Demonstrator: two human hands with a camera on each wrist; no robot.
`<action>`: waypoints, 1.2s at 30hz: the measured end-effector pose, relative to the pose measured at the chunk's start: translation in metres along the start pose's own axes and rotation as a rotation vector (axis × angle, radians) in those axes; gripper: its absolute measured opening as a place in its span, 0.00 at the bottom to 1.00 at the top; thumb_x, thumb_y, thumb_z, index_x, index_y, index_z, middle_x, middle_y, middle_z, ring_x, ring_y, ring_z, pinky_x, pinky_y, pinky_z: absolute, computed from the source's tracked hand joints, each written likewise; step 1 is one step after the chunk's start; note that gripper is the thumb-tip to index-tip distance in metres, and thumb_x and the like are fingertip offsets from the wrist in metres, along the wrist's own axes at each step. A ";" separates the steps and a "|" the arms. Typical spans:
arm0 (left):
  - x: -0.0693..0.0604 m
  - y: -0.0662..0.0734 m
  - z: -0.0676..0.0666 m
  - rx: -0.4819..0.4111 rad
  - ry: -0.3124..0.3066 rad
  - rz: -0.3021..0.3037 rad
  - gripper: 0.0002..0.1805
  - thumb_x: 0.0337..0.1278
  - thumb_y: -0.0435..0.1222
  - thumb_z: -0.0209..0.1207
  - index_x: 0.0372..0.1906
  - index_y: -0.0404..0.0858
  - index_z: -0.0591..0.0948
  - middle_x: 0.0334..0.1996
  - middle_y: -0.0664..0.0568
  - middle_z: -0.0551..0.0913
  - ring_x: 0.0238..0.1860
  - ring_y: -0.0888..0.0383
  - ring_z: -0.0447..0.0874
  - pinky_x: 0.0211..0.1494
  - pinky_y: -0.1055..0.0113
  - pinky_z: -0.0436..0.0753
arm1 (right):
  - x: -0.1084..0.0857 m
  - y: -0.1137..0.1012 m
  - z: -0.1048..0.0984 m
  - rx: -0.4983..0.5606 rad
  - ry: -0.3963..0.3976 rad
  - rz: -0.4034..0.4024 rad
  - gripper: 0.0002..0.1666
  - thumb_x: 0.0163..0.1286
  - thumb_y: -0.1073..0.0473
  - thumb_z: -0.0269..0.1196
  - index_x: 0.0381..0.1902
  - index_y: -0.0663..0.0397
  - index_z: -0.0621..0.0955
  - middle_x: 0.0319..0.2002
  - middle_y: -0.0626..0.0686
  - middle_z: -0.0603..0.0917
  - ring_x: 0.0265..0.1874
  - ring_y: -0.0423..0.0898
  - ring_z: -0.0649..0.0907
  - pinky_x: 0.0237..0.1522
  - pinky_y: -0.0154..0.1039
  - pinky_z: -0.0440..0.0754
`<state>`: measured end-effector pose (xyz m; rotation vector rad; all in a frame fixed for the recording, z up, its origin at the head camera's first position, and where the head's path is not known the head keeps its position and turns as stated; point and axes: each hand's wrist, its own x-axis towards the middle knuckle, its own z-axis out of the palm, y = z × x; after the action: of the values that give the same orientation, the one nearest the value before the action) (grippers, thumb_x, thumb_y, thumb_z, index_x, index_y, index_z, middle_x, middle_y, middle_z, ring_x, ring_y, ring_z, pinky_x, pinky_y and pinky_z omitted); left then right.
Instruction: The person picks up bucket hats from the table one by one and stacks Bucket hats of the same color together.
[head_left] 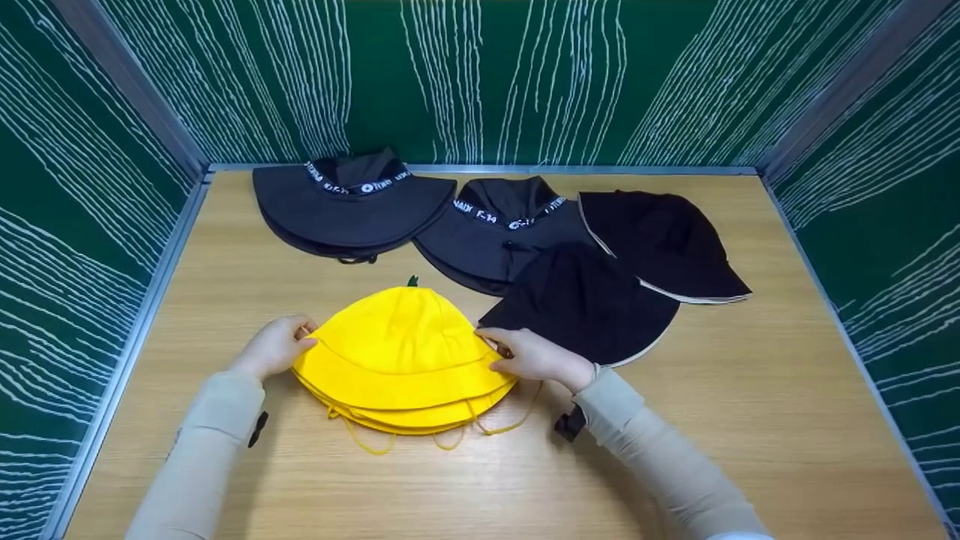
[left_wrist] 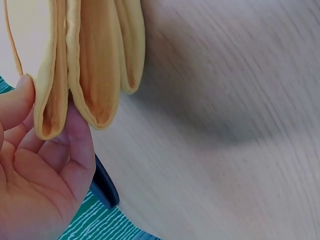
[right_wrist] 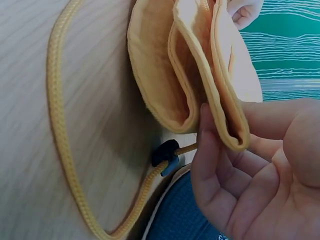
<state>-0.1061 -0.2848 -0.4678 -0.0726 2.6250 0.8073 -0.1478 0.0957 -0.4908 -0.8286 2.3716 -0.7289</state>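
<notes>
Folded flat, several yellow hats lie stacked near the middle of the table, brims toward me. My left hand (head_left: 276, 346) pinches the left brim corner of the top yellow hat (head_left: 409, 337) between thumb and fingers. At the opposite corner my right hand (head_left: 536, 356) pinches the same brim. Both wrist views show the top brim (left_wrist: 50, 107) gripped, with the lower hat (right_wrist: 155, 95) just beneath it. Yellow cords hang from the stack; one cord (right_wrist: 60, 130) has a dark cord stopper (right_wrist: 165, 152). A small green tip (head_left: 413, 281) shows behind the crown.
Behind the yellow stack lie two dark grey hats with lettered bands, one left (head_left: 345, 217) and one central (head_left: 480, 244). Two black hats, a near one (head_left: 581, 307) and a far one (head_left: 656, 244), lie to the right. Green, white-streaked walls enclose the wooden table (head_left: 750, 420).
</notes>
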 end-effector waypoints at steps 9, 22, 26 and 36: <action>-0.011 0.001 -0.009 -0.037 0.036 0.040 0.13 0.66 0.33 0.52 0.50 0.29 0.76 0.38 0.43 0.76 0.39 0.51 0.72 0.45 0.61 0.73 | -0.006 -0.006 -0.007 0.025 0.002 -0.005 0.32 0.65 0.62 0.62 0.67 0.54 0.68 0.38 0.52 0.80 0.33 0.44 0.75 0.38 0.36 0.76; -0.013 -0.003 -0.005 -0.012 0.049 0.053 0.12 0.65 0.31 0.53 0.49 0.29 0.75 0.35 0.43 0.77 0.36 0.52 0.72 0.42 0.61 0.73 | -0.003 -0.005 -0.002 -0.031 0.002 -0.022 0.32 0.64 0.62 0.62 0.66 0.54 0.69 0.36 0.51 0.81 0.31 0.43 0.76 0.38 0.37 0.76; -0.011 -0.005 -0.002 -0.005 0.044 0.030 0.11 0.66 0.32 0.53 0.48 0.29 0.75 0.37 0.42 0.76 0.37 0.51 0.72 0.43 0.60 0.74 | -0.001 -0.003 0.001 -0.023 0.012 0.004 0.32 0.63 0.62 0.63 0.66 0.53 0.69 0.37 0.51 0.81 0.32 0.44 0.76 0.40 0.39 0.77; -0.011 -0.007 0.015 0.011 0.046 -0.028 0.08 0.66 0.30 0.52 0.45 0.29 0.75 0.44 0.35 0.78 0.42 0.46 0.74 0.50 0.50 0.75 | 0.000 -0.003 0.008 -0.061 0.009 0.106 0.34 0.63 0.58 0.65 0.66 0.43 0.69 0.28 0.46 0.76 0.28 0.44 0.74 0.34 0.37 0.73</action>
<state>-0.0892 -0.2833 -0.4786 -0.1252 2.6648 0.7908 -0.1419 0.0910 -0.4952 -0.7197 2.4356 -0.6220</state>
